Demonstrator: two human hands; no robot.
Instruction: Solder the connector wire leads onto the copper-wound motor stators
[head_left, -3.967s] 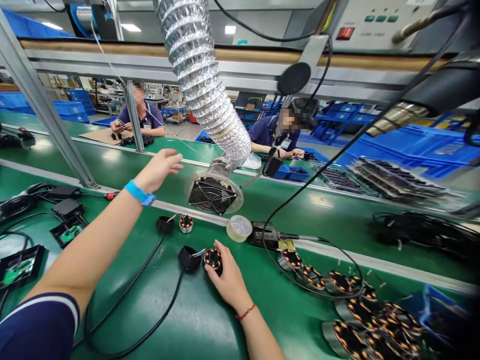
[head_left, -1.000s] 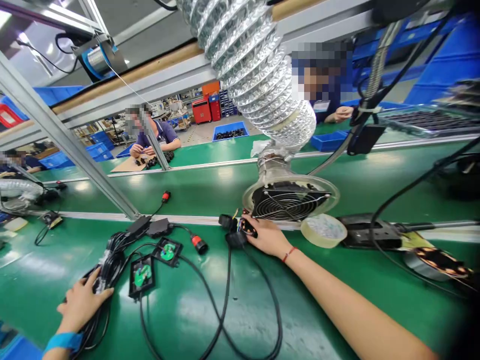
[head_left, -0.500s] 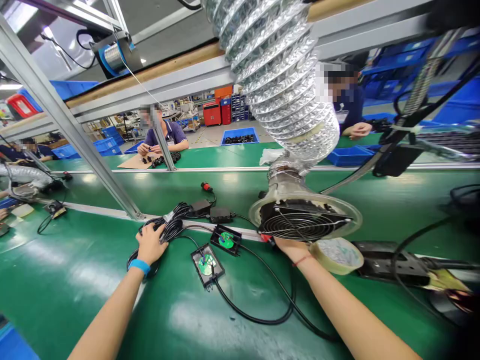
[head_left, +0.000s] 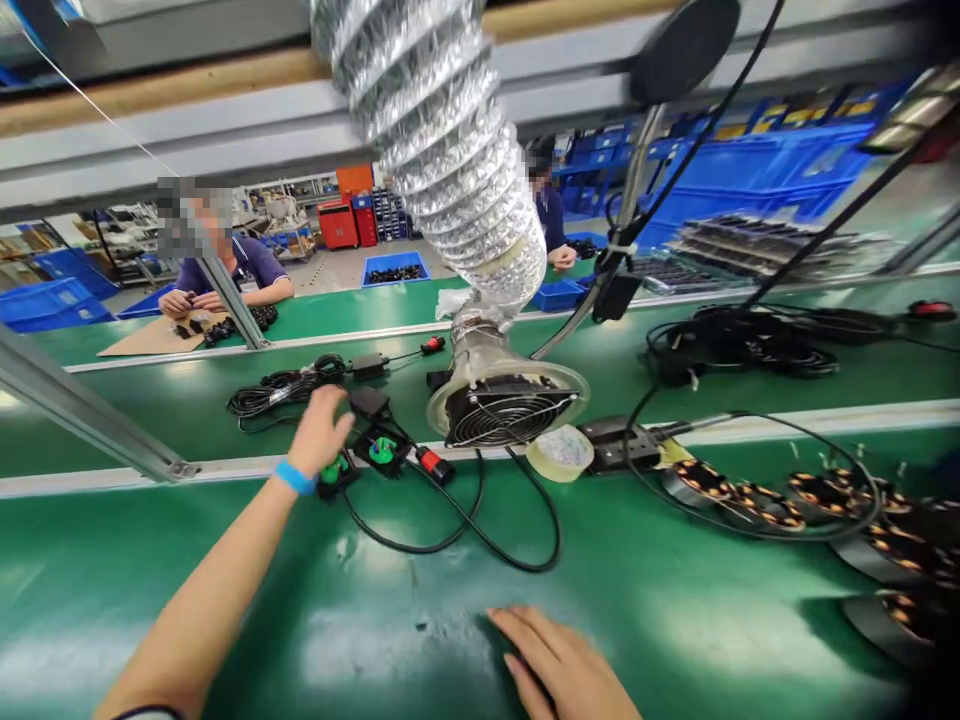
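My left hand, with a blue wristband, reaches over the rail, its fingers apart. Under and beside it are two small black boxes with green circuit boards, one circuit board in plain sight and the other circuit board partly hidden by my wrist. Just beyond the fingertips lies a coiled black cable bundle. My right hand hovers low over the green work surface, fingers spread and holding nothing. Black leads loop from the boxes, and a red-and-black connector rests beside them.
A fan in a clear hood hangs from a silver duct. To its right are a tape roll and several copper-wound coils. A metal rail crosses the surface. Two people sit across the bench.
The cable bundle has moved from under my left hand to beyond the rail, and the boxes moved away from me. My right hand has drawn back from under the fan. The view shifted right.
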